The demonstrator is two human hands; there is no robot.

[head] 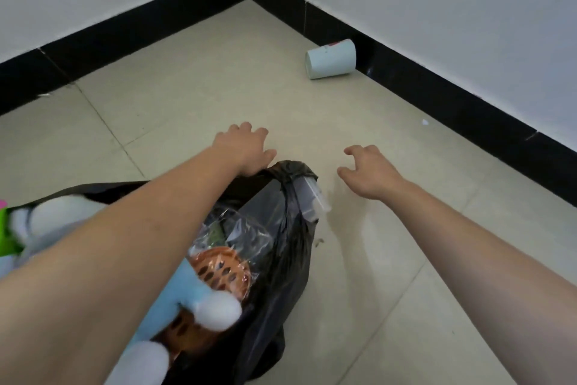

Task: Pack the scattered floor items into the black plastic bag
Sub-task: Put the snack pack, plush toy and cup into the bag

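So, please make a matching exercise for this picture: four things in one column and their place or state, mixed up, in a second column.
Things:
1. paper cup
2. black plastic bag
3. right hand
4. orange perforated piece

Places or states:
A. empty, fingers spread, above the bare floor
B. lying on its side near the black baseboard
C. inside the bag, under clear wrap
D. open on the floor, already holding items

Pairs: 1-B, 2-D, 3-A, 4-C
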